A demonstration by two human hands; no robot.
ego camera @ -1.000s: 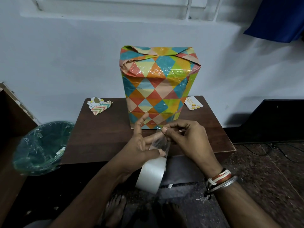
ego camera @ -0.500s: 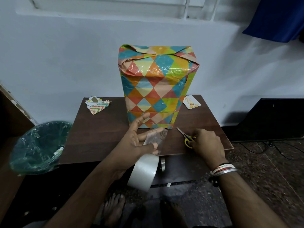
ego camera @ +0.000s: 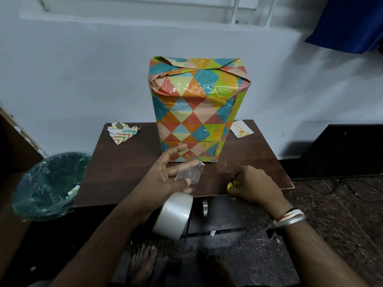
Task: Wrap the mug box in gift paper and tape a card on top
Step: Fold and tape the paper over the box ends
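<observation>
Our left hand (ego camera: 163, 179) pinches the pulled-out tape (ego camera: 189, 172), and the roll (ego camera: 174, 216) hangs below. Our right hand (ego camera: 252, 187) curls around the yellow scissors (ego camera: 231, 185) on the table (ego camera: 128, 166). We should keep the tape tight and snip straight. The wrapped mug box (ego camera: 196, 112) stands behind our hands, with the card (ego camera: 241, 129) beside it. A second ago our right hand was up at the tape.

The left hand (ego camera: 165, 177) hovers over the front edge of the tabletop (ego camera: 128, 162), fingers spread forward, thumb pinching the tape strip (ego camera: 189, 171) while the tape roll (ego camera: 174, 216) hangs below it. The right hand (ego camera: 251, 187), knuckles up near the front right corner, curls round the yellow handle of the scissors (ego camera: 231, 186); bangles (ego camera: 290, 219) ring its wrist
</observation>
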